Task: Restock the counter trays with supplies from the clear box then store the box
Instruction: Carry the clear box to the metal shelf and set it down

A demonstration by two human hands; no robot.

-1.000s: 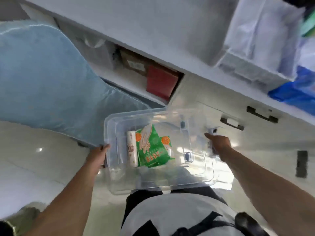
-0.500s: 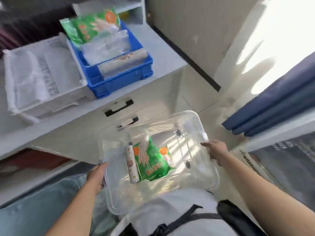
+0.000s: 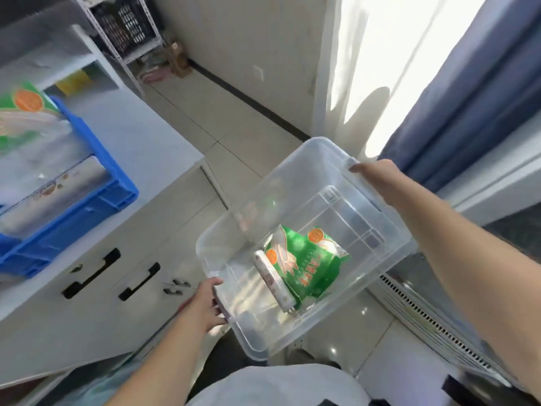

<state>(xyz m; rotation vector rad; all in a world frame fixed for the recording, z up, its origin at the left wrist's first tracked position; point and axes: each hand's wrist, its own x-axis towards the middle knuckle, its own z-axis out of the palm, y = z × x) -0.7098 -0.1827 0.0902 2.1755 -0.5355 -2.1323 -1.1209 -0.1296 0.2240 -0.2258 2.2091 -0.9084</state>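
Note:
I carry the clear plastic box (image 3: 322, 171) in the air in front of me, tilted, above the tiled floor. My left hand (image 3: 205, 306) grips its near left end and my right hand (image 3: 377, 177) grips its far right rim. Inside lie a green packet of gloves (image 3: 310, 265) and a white roll (image 3: 273, 279) beside it. On the white counter (image 3: 137, 142) at the left stands a blue tray (image 3: 96, 200) holding another green packet (image 3: 23, 112), clear bags and a long roll.
White cabinet drawers with black handles (image 3: 90, 273) sit under the counter. A wire rack (image 3: 126, 27) stands at the back by the wall. Blue curtains (image 3: 468, 106) and a bright window are at the right, with a vented white unit (image 3: 424, 320) below.
I have turned to the right with the box; the counter and blue tray slid to the left edge of view. The box now tilts and sits further right. Both hands keep their hold.

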